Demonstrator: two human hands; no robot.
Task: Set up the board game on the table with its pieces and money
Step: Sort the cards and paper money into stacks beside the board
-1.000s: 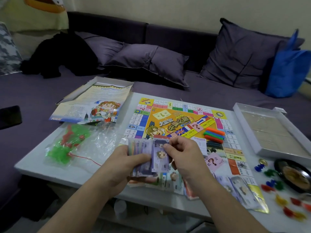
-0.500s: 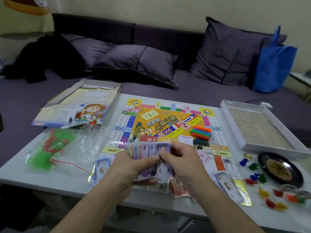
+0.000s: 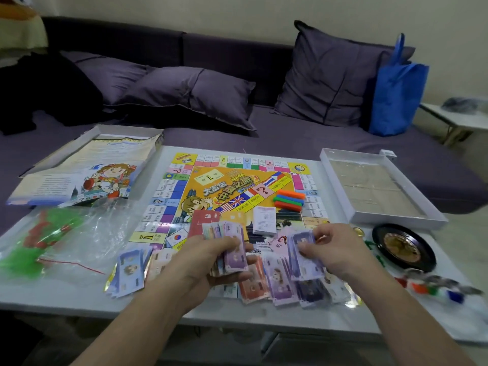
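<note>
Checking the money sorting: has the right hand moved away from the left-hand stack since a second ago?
Yes. The right hand has carried a purple note rightward, away from the fanned stack toward the roulette wheel.

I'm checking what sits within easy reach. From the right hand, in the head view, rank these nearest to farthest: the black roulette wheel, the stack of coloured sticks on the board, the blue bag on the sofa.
From the right hand:
1. Black roulette wheel, just to its right on the table.
2. Coloured sticks, on the board beyond the hand.
3. Blue bag, far back on the sofa.
</note>
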